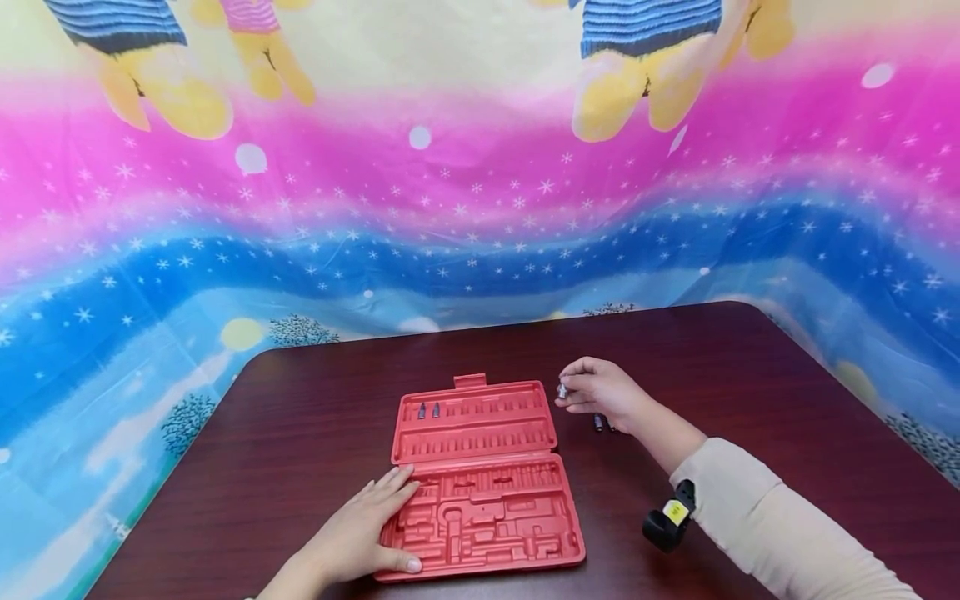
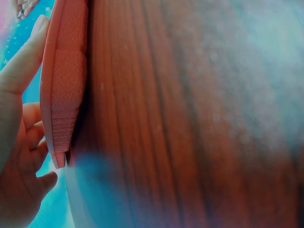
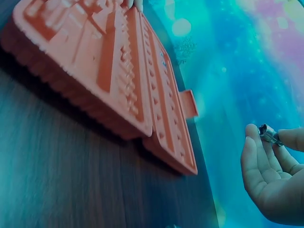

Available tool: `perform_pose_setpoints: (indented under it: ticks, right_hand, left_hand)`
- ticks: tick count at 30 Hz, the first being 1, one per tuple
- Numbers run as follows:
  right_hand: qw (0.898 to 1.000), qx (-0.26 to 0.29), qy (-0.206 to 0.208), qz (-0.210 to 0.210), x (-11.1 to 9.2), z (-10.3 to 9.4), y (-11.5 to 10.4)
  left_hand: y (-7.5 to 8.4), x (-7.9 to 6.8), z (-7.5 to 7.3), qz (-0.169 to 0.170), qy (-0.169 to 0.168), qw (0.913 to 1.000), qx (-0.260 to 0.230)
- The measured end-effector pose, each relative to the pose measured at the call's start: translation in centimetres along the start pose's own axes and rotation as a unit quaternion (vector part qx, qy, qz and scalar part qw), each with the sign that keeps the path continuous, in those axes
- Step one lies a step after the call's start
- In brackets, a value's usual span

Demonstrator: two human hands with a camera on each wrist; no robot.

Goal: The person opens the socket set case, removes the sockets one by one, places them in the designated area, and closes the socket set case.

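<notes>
A red plastic tool case (image 1: 581, 546) lies unfolded on the table, with moulded recesses in both halves. My left hand (image 1: 360, 525) rests on its left edge with fingers spread; in the left wrist view the thumb lies along the case's side (image 2: 66, 76). To the right of the case's far half, my right hand (image 1: 603, 392) pinches a small shiny metal socket (image 3: 270, 134) between thumb and fingers, above the table. Two dark pointed bits (image 1: 429, 410) sit in slots at the far half's left end. Below the right hand lie small dark metal pieces (image 1: 598, 422), partly hidden.
The dark wooden table (image 1: 315, 433) reaches back to a colourful printed cloth (image 1: 465, 183) hanging behind it. A latch tab (image 1: 470, 381) sticks out from the case's far edge. A black wrist camera (image 1: 663, 527) hangs at the right sleeve.
</notes>
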State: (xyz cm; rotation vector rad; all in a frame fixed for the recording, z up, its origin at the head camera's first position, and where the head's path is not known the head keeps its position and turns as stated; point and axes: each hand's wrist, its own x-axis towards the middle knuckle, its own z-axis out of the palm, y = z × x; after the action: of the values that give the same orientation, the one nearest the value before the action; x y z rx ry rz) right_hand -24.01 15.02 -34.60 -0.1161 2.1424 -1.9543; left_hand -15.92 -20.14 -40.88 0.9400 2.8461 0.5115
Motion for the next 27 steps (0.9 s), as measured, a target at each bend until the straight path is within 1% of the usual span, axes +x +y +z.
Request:
perform_pose_setpoints:
  ticks: [6, 12, 17, 27]
  right_hand:
    - [1.0, -0.004, 0.006, -0.002, -1.0, -1.5, 0.3]
    - [1.0, -0.006, 0.009, -0.016, -1.8, -2.7, 0.8]
    - [1.0, 0.001, 0.016, -0.021, -2.5, -3.9, 1.4]
    - [0.999, -0.009, 0.041, -0.016, -3.8, -6.9, 2.3]
  left_hand:
    - [0.0, 0.0, 0.0, -0.002, -0.002, 1.0, -0.006]
    - [0.0, 0.0, 0.1, -0.003, 0.002, 1.0, -0.009]
    - [0.0, 0.0, 0.0, -0.003, 0.0, 0.9999, -0.012]
    - [-0.1, 0.0, 0.1, -0.003, 0.005, 0.9999, -0.011]
